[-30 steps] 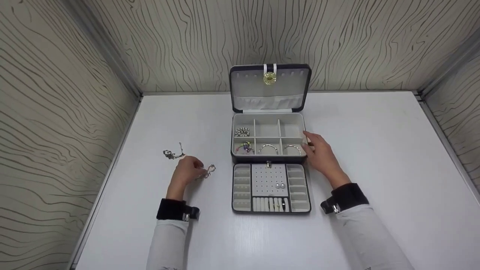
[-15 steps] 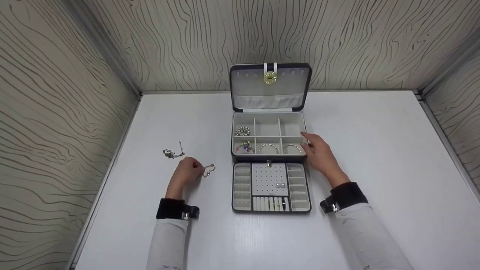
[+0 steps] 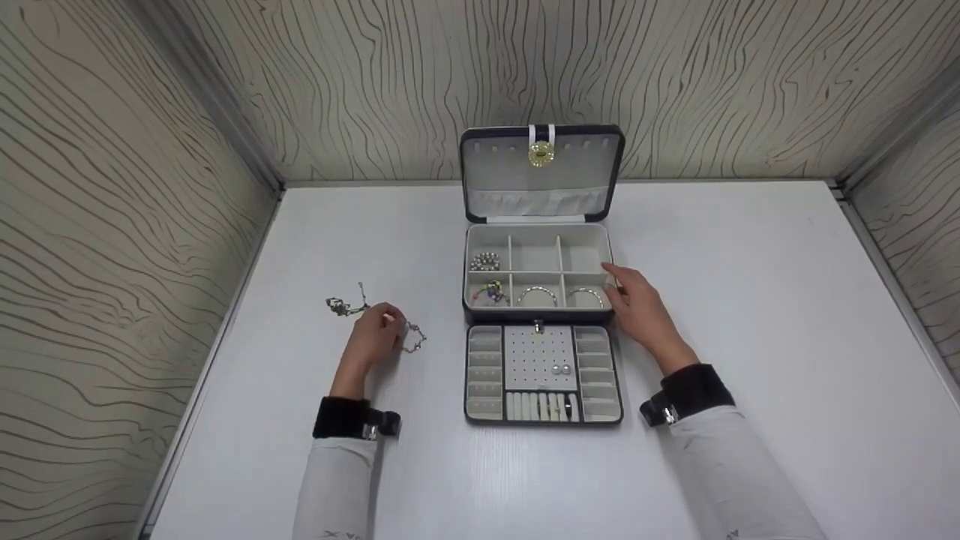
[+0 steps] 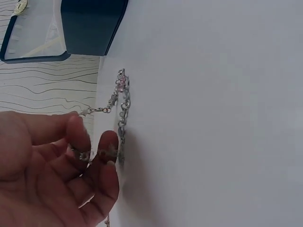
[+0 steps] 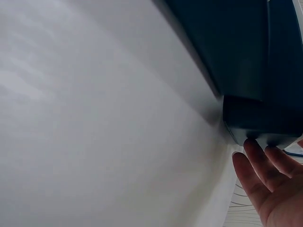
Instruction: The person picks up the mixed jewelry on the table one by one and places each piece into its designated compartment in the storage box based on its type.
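Note:
My left hand point(image 3: 376, 337) pinches a silver chain bracelet point(image 4: 122, 104) with pink beads, left of the jewelry box. Part of the chain droops from the fingers in a loop close over the white table, and some of it is hidden among them. A second, darker tangle of chain point(image 3: 343, 306) lies just beyond that hand. At the right side of the open jewelry box point(image 3: 536, 316), my right hand point(image 3: 639, 306) rests its fingertips on the wall. In the right wrist view those fingers point(image 5: 258, 161) extend, nearly straight, against the dark blue side.
The box's raised lid point(image 3: 536, 176) carries a gold clasp. Inside, a beaded bracelet point(image 3: 485, 262), a colourful one point(image 3: 491, 293) and two bangles point(image 3: 538, 295) sit in separate compartments. In front lies a shallow tray point(image 3: 484, 375) with rings and pearl earrings point(image 3: 561, 370). Patterned walls enclose the table.
My left hand has shifted slightly back toward the dark chain and turned, and the bracelet's loop now hangs lower beside the fingers. My right hand stays at the box.

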The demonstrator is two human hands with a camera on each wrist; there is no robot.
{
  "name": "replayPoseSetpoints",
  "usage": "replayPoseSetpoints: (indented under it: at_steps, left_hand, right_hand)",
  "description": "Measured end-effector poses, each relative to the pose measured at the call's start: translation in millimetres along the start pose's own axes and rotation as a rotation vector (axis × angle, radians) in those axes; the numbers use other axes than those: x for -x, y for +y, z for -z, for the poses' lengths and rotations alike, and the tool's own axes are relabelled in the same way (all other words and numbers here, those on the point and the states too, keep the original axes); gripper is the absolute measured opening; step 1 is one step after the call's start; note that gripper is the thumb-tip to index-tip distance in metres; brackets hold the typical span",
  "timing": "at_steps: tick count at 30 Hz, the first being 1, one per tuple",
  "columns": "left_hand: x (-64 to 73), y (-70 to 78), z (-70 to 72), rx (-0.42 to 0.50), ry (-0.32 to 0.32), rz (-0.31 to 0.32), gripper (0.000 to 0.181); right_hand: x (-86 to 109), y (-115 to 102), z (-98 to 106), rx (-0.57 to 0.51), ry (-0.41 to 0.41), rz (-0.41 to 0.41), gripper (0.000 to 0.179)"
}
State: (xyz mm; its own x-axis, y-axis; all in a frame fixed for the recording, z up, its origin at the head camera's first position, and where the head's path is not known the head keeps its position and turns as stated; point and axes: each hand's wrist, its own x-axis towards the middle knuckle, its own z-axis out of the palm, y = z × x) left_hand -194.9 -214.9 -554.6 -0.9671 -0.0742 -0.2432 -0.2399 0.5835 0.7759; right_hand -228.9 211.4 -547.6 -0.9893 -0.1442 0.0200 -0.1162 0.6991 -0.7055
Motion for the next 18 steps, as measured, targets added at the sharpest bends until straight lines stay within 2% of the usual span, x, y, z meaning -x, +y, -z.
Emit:
replayPoseSetpoints:
  at_steps: [5,9,14,16,18]
  left_hand:
    - [1.0,4.2,1.7,0.066,0.023,-0.017,0.012]
    - [3.6,10.4,4.9,0.185,0.016,-0.059,0.015]
    - [10.3,23.8,10.1,0.395,-0.034,-0.139,0.016]
    - [12.8,29.0,11.6,0.428,-0.042,-0.184,0.016]
    - [15.2,33.7,12.5,0.417,-0.036,-0.226,0.016]
  right_hand:
    - [-0.2,3,1,-0.007,0.013,0.031,0.043]
    - [-0.1,3,2,-0.008,0.015,0.040,0.042]
    - [0.1,3,2,-0.018,0.027,0.047,0.041]
    - [0.4,3,2,-0.022,0.027,0.042,0.041]
    - [0.8,3,1,-0.023,0.020,0.036,0.041]
